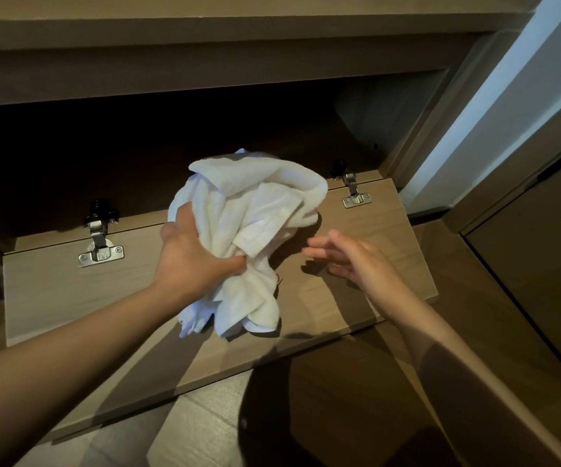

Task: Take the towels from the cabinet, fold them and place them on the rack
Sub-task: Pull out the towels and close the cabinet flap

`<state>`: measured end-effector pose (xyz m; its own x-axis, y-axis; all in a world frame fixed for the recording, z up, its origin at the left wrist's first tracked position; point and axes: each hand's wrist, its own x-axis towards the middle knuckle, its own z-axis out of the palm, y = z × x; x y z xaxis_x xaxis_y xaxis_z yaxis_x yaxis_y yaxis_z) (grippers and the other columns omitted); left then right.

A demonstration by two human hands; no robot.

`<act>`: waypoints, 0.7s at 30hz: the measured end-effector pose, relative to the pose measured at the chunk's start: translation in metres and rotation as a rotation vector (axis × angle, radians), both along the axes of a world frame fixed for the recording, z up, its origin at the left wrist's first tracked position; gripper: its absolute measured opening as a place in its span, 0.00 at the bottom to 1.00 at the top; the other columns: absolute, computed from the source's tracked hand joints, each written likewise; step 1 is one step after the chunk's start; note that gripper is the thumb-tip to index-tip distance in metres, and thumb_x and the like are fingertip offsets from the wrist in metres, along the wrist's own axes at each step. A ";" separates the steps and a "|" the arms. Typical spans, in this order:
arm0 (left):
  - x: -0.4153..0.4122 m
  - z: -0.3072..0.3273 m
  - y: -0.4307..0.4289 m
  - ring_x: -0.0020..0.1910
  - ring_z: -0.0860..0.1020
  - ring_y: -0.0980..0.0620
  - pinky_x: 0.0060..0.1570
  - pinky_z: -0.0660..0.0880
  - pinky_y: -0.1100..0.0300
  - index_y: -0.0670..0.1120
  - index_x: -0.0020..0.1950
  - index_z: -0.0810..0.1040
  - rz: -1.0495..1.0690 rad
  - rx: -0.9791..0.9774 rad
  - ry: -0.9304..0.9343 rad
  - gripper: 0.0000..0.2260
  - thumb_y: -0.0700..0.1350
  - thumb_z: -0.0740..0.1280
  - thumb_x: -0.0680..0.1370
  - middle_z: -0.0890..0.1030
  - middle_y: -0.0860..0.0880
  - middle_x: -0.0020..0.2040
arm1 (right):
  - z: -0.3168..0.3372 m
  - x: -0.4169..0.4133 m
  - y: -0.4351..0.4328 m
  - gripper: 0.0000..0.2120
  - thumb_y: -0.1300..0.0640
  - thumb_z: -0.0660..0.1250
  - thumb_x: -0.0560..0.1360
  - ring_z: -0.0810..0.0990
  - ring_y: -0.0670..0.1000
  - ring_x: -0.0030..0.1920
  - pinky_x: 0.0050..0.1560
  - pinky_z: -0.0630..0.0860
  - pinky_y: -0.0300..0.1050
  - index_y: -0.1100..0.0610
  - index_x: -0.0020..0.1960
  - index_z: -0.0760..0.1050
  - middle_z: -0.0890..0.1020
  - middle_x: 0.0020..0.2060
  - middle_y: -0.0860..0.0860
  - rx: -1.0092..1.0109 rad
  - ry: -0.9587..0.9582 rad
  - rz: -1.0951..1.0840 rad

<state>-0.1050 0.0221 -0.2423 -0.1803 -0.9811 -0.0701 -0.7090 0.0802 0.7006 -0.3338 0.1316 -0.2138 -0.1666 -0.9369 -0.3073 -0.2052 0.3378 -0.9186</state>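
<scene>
Wide cabinet opening beyond the flap door; towel midway, hinges either side.

The light is dim and warm brown. A pale bluish strip at the upper right edge is the brightest area and looks washed out. The inside of the cabinet is almost black, without detail. The white towel is bright, but its folds stay readable. Broad soft shadows cross the open door and the floor. The hinges give small glints. The fingers of the right hand are blurred. Straight lines bend near the edges.
</scene>
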 end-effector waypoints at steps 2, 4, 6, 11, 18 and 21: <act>0.004 0.003 -0.001 0.54 0.71 0.48 0.45 0.70 0.54 0.51 0.72 0.58 -0.002 -0.002 0.005 0.47 0.56 0.79 0.60 0.69 0.44 0.65 | -0.012 -0.007 0.020 0.13 0.44 0.57 0.82 0.81 0.43 0.56 0.58 0.75 0.41 0.45 0.55 0.79 0.85 0.51 0.41 0.029 0.064 -0.126; 0.006 0.006 0.000 0.53 0.71 0.48 0.45 0.70 0.54 0.52 0.71 0.58 -0.009 -0.005 -0.003 0.46 0.56 0.79 0.60 0.70 0.44 0.64 | -0.026 -0.010 0.040 0.09 0.48 0.60 0.81 0.81 0.44 0.54 0.55 0.75 0.40 0.45 0.53 0.80 0.84 0.49 0.42 0.093 0.102 -0.178; 0.009 0.009 0.003 0.54 0.71 0.48 0.45 0.70 0.54 0.51 0.71 0.59 -0.031 -0.022 -0.008 0.45 0.56 0.79 0.61 0.70 0.45 0.64 | -0.037 -0.010 0.055 0.07 0.50 0.63 0.80 0.80 0.43 0.54 0.53 0.75 0.39 0.44 0.52 0.79 0.83 0.50 0.42 0.144 0.108 -0.225; 0.014 0.014 0.013 0.56 0.73 0.45 0.47 0.73 0.52 0.50 0.71 0.62 -0.086 -0.024 0.003 0.43 0.55 0.80 0.61 0.71 0.44 0.64 | -0.066 -0.005 0.080 0.05 0.54 0.66 0.79 0.78 0.50 0.58 0.64 0.75 0.53 0.48 0.54 0.76 0.81 0.54 0.48 0.317 0.076 -0.362; 0.021 0.017 0.019 0.57 0.74 0.45 0.51 0.77 0.47 0.50 0.71 0.62 -0.105 -0.035 -0.007 0.43 0.57 0.79 0.61 0.72 0.45 0.63 | -0.085 0.002 0.081 0.12 0.57 0.68 0.78 0.78 0.57 0.59 0.66 0.74 0.58 0.56 0.59 0.70 0.78 0.57 0.57 0.397 -0.041 -0.522; 0.021 0.015 0.021 0.56 0.75 0.46 0.50 0.77 0.47 0.50 0.70 0.63 -0.093 -0.046 -0.006 0.43 0.57 0.78 0.61 0.72 0.45 0.62 | -0.089 0.006 0.080 0.28 0.58 0.69 0.78 0.79 0.57 0.59 0.65 0.75 0.56 0.61 0.74 0.62 0.78 0.55 0.59 0.434 -0.227 -0.648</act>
<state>-0.0839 0.0428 -0.2268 -0.2708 -0.9623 -0.0263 -0.7012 0.1784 0.6903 -0.3274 0.2118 -0.3029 -0.5256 -0.4649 -0.7124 0.3289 0.6613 -0.6742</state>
